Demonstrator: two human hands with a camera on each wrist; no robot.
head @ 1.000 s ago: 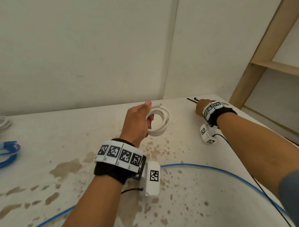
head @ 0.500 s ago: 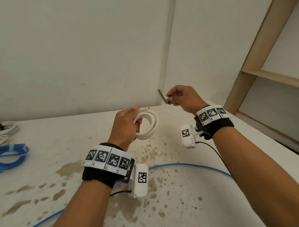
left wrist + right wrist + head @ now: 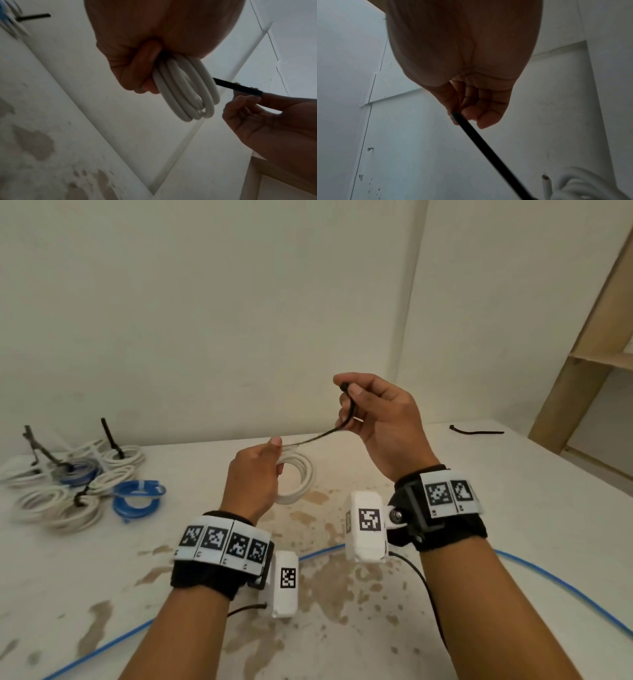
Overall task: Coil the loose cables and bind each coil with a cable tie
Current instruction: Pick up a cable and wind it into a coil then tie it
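Note:
My left hand (image 3: 255, 474) grips a white cable coil (image 3: 298, 477) above the table; the left wrist view shows its fingers (image 3: 137, 70) curled round the coil (image 3: 187, 89). My right hand (image 3: 373, 409), raised to the right, pinches the head end of a black cable tie (image 3: 322, 434). The tie's thin tail reaches down-left to the top of the coil by my left thumb. In the right wrist view the tie (image 3: 488, 150) runs from my fingertips (image 3: 471, 115) toward the coil (image 3: 583, 186) at the lower right.
Several bound white and blue coils (image 3: 78, 484) lie at the table's left. A loose blue cable (image 3: 561, 583) crosses the near table. Another black tie (image 3: 476, 432) lies at the far right, near a wooden shelf frame (image 3: 589, 347). The table (image 3: 359, 577) is stained.
My right hand picked a tie off the far right of the table, lifted it and brought it over to the coil. My left hand has kept hold of the coil.

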